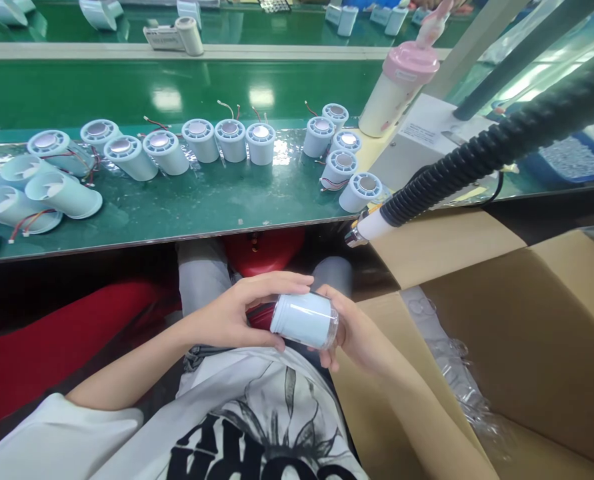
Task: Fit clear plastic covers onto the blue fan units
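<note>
Above my lap, both hands are around a light blue cylinder [304, 320] lying sideways, with a clear plastic cup over it whose end shows at the right. My left hand [241, 310] curves about its left end, fingers along the top and thumb below. My right hand [349, 327] grips the right end from behind, its fingers partly hidden by the cup. On the green bench ahead stand several light blue cylinders with round metal-looking centres, such as this cylinder [261, 143]; some have thin red wires.
Hollow light blue housings [64, 193] lie at the bench's left. An open cardboard box [527, 333] at my right holds clear plastic cups [447, 360]. A black corrugated hose [477, 140] slants over the bench's right, near a pink-topped bottle [397, 87]. Behind runs a green conveyor [101, 87].
</note>
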`<state>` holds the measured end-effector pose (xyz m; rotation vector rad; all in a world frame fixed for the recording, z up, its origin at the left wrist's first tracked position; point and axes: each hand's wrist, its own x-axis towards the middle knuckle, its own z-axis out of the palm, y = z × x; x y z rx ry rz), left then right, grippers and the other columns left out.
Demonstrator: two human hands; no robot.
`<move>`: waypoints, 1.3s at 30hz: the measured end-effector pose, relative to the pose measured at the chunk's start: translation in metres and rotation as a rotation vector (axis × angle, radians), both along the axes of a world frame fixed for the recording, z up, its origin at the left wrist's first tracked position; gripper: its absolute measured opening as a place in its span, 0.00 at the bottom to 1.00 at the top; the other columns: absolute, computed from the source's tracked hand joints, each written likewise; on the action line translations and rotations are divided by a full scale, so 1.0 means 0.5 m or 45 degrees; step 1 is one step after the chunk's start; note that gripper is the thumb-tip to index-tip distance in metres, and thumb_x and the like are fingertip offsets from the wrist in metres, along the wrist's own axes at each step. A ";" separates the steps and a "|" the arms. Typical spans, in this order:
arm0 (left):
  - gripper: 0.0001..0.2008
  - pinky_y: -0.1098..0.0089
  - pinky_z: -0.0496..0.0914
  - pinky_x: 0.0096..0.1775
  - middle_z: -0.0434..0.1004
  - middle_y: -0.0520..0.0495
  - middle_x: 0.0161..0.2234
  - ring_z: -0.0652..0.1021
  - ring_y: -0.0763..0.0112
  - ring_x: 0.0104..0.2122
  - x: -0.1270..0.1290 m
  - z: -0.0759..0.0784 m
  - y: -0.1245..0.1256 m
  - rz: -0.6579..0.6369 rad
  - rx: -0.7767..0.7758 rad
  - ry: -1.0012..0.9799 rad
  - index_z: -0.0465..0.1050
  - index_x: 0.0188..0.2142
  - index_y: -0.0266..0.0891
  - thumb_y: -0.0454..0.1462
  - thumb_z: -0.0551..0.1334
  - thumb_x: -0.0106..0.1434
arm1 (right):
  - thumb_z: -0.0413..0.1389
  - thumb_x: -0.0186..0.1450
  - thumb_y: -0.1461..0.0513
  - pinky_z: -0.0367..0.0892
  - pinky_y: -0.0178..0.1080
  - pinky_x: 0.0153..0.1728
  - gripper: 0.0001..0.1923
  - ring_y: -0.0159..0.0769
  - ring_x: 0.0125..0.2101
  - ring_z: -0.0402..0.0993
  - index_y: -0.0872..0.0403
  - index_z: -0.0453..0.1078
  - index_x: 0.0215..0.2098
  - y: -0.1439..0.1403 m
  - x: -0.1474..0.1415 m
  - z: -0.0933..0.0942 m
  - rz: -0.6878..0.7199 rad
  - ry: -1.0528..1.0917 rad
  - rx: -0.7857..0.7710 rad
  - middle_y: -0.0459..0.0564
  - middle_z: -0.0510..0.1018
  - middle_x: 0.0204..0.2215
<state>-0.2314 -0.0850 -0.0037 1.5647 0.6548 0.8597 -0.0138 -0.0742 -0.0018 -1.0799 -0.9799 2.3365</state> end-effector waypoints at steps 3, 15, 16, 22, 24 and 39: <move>0.37 0.57 0.64 0.57 0.62 0.42 0.61 0.65 0.56 0.60 0.001 -0.002 0.003 0.006 0.088 0.028 0.64 0.57 0.52 0.29 0.71 0.49 | 0.50 0.56 0.36 0.59 0.25 0.09 0.30 0.29 0.12 0.68 0.54 0.62 0.33 0.001 -0.003 0.003 0.053 0.035 -0.152 0.46 0.75 0.16; 0.29 0.67 0.75 0.43 0.71 0.43 0.51 0.77 0.64 0.45 0.016 0.011 -0.009 0.207 -0.471 0.051 0.65 0.55 0.45 0.35 0.68 0.55 | 0.52 0.59 0.39 0.75 0.43 0.40 0.35 0.43 0.46 0.74 0.51 0.57 0.56 -0.016 0.016 -0.034 -0.145 -0.115 0.829 0.60 0.69 0.53; 0.29 0.67 0.75 0.42 0.72 0.43 0.49 0.77 0.65 0.43 0.017 0.010 -0.009 0.207 -0.535 0.014 0.65 0.56 0.44 0.36 0.68 0.55 | 0.57 0.60 0.45 0.71 0.47 0.48 0.35 0.46 0.54 0.67 0.47 0.53 0.60 -0.016 0.021 -0.035 -0.153 -0.156 1.103 0.59 0.60 0.61; 0.34 0.66 0.74 0.46 0.70 0.43 0.54 0.76 0.61 0.47 0.010 0.012 -0.005 0.099 -0.534 -0.006 0.63 0.58 0.48 0.35 0.69 0.53 | 0.61 0.61 0.64 0.68 0.47 0.54 0.29 0.44 0.57 0.64 0.41 0.61 0.58 -0.008 0.034 -0.028 -0.052 -0.206 1.480 0.51 0.66 0.59; 0.35 0.64 0.69 0.53 0.64 0.45 0.60 0.71 0.58 0.55 0.005 0.015 -0.002 0.057 -0.422 0.001 0.63 0.59 0.50 0.32 0.70 0.52 | 0.63 0.60 0.59 0.74 0.42 0.46 0.29 0.42 0.51 0.72 0.41 0.61 0.58 -0.010 0.032 -0.025 -0.100 -0.072 1.066 0.50 0.72 0.53; 0.30 0.73 0.72 0.35 0.76 0.45 0.49 0.78 0.64 0.41 0.003 -0.019 0.033 -0.034 -0.902 0.086 0.66 0.56 0.45 0.40 0.68 0.55 | 0.62 0.58 0.58 0.73 0.39 0.41 0.28 0.38 0.38 0.78 0.47 0.65 0.57 -0.010 0.042 -0.053 -0.005 -0.130 0.640 0.48 0.78 0.45</move>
